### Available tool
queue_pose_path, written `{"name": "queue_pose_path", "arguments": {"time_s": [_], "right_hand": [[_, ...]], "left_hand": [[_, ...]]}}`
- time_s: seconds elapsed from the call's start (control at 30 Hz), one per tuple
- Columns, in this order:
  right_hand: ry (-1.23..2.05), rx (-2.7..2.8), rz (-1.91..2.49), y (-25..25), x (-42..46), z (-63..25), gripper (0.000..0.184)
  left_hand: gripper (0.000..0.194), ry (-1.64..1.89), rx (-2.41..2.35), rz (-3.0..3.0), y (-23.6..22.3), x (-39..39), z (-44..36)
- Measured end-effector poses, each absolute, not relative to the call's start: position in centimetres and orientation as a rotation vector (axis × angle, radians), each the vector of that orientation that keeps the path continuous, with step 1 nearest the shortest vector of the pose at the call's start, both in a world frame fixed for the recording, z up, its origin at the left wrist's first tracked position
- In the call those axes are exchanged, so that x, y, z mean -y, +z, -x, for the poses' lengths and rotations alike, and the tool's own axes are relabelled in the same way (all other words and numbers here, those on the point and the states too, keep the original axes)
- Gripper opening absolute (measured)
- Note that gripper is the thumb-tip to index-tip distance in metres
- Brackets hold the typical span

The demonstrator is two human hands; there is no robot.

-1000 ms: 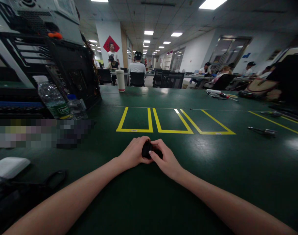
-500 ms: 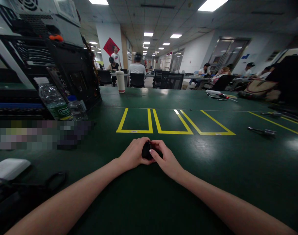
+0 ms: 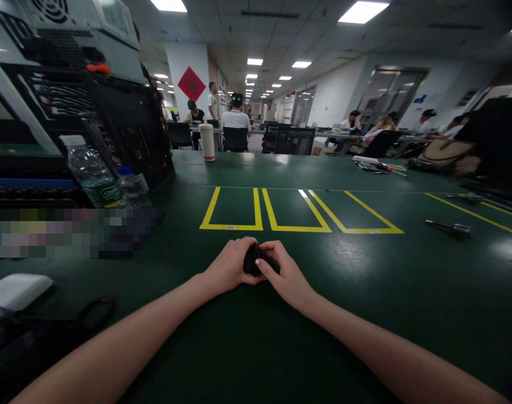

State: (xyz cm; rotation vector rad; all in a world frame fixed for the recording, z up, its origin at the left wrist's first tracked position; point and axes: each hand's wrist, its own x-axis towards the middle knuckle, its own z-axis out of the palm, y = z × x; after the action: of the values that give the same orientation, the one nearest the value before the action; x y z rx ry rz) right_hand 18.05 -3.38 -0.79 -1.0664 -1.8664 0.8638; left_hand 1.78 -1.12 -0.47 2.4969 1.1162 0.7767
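A small dark object [image 3: 250, 260], black and rounded, sits between my two hands at the middle of the view; its kind cannot be made out. My left hand [image 3: 230, 261] is closed round its left side, with fingers over the top and the thumb beneath. From the other side my right hand [image 3: 283, 275] grips it, thumb on the near face and fingers curled behind. The fingers hide much of the object. Both hands are low over the green tabletop [image 3: 256, 348], in front of the yellow tape outlines [image 3: 300, 229].
On the left stand a black computer case [image 3: 129, 129], a large water bottle [image 3: 93, 174] and a smaller bottle [image 3: 132, 188]. A white cup [image 3: 206, 143] stands at the far edge. Screwdriver-like tools [image 3: 451, 228] lie on the right. A white box-shaped item [image 3: 15, 292] lies near left.
My hands and the dark object hold almost the same pose; the right thumb has shifted slightly. In the background, a standing person has moved to the right.
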Motion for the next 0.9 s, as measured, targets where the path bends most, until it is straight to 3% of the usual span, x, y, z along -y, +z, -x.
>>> {"name": "queue_pose_path", "arguments": {"time_s": [0.13, 0.43, 0.7, 0.9], "right_hand": [[0.977, 1.887, 1.109, -0.54, 3.53, -18.1, 0.022], [0.646, 1.993, 1.061, -0.15, 4.09, -18.17, 0.016], [0.83, 1.906, 1.106, -0.3, 3.81, -18.06, 0.023], [0.764, 1.982, 1.122, -0.49, 3.86, -18.05, 0.016]], "left_hand": [[0.051, 0.764, -1.102, -2.495, -0.36, 1.2, -1.69], [0.052, 0.762, -1.115, -2.482, -0.39, 1.22, -1.65], [0.05, 0.729, -1.089, -2.467, 0.27, 1.42, -1.58], [0.052, 0.731, -1.128, -2.488, -0.01, 1.35, -1.65]]}}
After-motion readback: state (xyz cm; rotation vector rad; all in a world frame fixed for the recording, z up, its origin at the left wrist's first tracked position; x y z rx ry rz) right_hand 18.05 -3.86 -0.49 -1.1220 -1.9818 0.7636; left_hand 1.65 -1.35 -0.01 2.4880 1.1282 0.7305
